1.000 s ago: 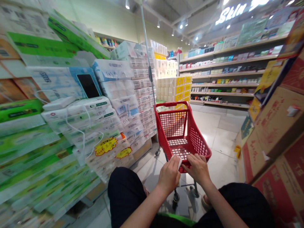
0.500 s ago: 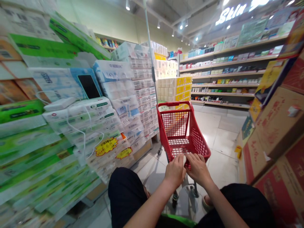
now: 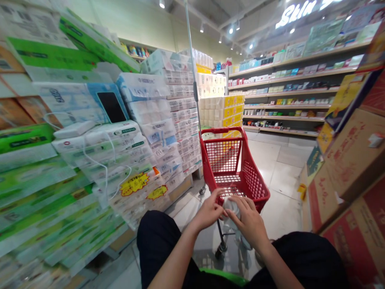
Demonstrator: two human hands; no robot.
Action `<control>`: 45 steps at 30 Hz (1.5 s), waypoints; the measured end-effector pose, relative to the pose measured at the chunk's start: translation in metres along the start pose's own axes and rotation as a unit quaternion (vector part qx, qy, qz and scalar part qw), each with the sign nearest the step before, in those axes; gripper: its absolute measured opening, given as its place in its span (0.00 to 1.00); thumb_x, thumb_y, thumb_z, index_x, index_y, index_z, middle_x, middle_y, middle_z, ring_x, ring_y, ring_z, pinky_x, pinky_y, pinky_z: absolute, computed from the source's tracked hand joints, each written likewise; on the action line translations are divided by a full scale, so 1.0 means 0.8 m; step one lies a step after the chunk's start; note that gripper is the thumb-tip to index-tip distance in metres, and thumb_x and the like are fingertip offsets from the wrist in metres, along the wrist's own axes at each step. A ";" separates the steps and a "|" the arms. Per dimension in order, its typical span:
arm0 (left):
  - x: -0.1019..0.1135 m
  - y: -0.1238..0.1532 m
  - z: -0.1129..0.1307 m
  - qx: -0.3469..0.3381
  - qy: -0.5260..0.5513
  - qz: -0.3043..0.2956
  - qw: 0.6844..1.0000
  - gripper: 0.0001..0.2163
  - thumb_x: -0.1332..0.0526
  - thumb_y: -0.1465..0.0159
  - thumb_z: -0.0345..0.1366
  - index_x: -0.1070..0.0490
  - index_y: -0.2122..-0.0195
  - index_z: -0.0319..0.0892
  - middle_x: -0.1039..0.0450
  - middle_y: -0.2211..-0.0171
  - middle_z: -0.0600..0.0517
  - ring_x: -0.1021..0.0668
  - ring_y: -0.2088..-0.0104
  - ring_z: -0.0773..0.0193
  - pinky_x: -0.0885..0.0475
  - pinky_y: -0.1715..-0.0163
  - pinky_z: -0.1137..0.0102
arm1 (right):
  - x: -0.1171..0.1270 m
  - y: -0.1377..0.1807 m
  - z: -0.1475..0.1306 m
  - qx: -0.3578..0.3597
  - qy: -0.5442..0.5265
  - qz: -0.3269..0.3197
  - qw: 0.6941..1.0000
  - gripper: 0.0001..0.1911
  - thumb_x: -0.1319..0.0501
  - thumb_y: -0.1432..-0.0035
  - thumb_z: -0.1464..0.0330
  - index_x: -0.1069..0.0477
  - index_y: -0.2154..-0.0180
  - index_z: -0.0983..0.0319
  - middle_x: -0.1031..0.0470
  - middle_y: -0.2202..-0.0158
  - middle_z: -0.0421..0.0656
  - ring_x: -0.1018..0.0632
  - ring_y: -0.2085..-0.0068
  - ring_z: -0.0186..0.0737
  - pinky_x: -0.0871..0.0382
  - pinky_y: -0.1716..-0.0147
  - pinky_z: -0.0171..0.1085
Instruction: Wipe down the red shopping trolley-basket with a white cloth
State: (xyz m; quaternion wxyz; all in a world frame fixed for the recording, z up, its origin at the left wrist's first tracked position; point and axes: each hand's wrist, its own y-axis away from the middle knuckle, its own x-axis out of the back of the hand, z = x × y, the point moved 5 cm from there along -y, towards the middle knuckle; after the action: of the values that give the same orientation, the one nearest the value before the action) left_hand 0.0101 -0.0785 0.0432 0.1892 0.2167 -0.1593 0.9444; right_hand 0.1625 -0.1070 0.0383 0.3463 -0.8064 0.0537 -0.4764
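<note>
**Two hands gather a white cloth at the near lip of a red cart**

You are seated low in a shop aisle, with your knees in dark trousers (image 3: 159, 241) at the bottom of the view. Close in at 12 o'clock, your left hand (image 3: 209, 212) and right hand (image 3: 249, 220) meet around a crumpled white cloth (image 3: 232, 206). The left hand's thumb and fingertips are pinched onto the cloth's left edge. The right hand's fingers are loosely curled and draped over its top and right side. How tight either grip is cannot be told.

The cloth sits just in front of the near rim of the small red cart (image 3: 254, 180), which looks empty. To work well here, bunch the cloth into a firm pad before pressing. It would also help to brace the cart's rim with one hand, since the cart stands on wheels and could roll away under a push.

At 9 to 10 o'clock there are stacked tissue packs (image 3: 144, 120), with a phone (image 3: 112, 106) propped on them and a white cable (image 3: 105, 168) trailing down. Cardboard boxes (image 3: 349, 160) lean at 3 o'clock. Far off at 1 o'clock are stocked shelves (image 3: 285, 94).
</note>
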 end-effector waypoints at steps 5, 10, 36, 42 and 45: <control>0.026 -0.001 0.006 -0.077 -0.268 0.103 0.955 0.19 0.47 0.34 0.29 0.36 0.43 0.50 0.35 0.40 0.52 0.28 0.45 0.59 0.32 0.44 0.60 | -0.004 0.006 0.014 -0.010 0.002 0.007 1.000 0.21 0.48 0.42 0.73 0.34 0.48 0.53 0.27 0.48 0.42 0.31 0.45 0.47 0.32 0.47 0.47; -0.008 0.001 -0.005 -0.057 -0.387 0.064 0.918 0.25 0.37 0.38 0.41 0.41 0.40 0.52 0.46 0.33 0.51 0.27 0.49 0.55 0.29 0.50 0.58 | 0.013 0.019 0.058 -0.038 -0.009 0.025 0.999 0.22 0.50 0.43 0.74 0.35 0.48 0.54 0.27 0.49 0.43 0.30 0.45 0.46 0.32 0.48 0.45; -0.020 -0.010 -0.030 -0.017 -0.420 0.071 0.905 0.29 0.34 0.42 0.41 0.41 0.41 0.52 0.46 0.33 0.52 0.26 0.54 0.54 0.28 0.56 0.58 | 0.024 0.025 0.090 -0.026 0.071 0.084 0.994 0.18 0.50 0.33 0.65 0.28 0.47 0.52 0.28 0.47 0.45 0.31 0.45 0.49 0.37 0.45 0.49; -0.010 -0.016 -0.012 -0.044 -0.455 0.128 0.880 0.24 0.34 0.43 0.47 0.35 0.48 0.47 0.39 0.38 0.48 0.33 0.44 0.48 0.40 0.42 0.47 | 0.047 0.030 0.142 -0.067 0.098 0.134 0.984 0.18 0.49 0.34 0.64 0.27 0.48 0.52 0.29 0.48 0.47 0.31 0.46 0.50 0.35 0.48 0.49; -0.022 -0.025 -0.005 -0.077 -0.477 0.137 0.865 0.22 0.34 0.43 0.46 0.33 0.50 0.44 0.35 0.42 0.44 0.39 0.39 0.46 0.50 0.36 0.46 | 0.036 0.020 0.108 -0.056 0.082 0.131 0.986 0.16 0.47 0.35 0.62 0.27 0.49 0.54 0.28 0.50 0.46 0.31 0.47 0.48 0.36 0.46 0.48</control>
State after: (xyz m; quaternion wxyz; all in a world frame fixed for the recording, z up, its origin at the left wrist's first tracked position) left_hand 0.0321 -0.0643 0.0361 -0.0254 0.6015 -0.3304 0.7269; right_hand 0.2513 -0.0872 0.0231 0.3544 -0.7685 0.2138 -0.4879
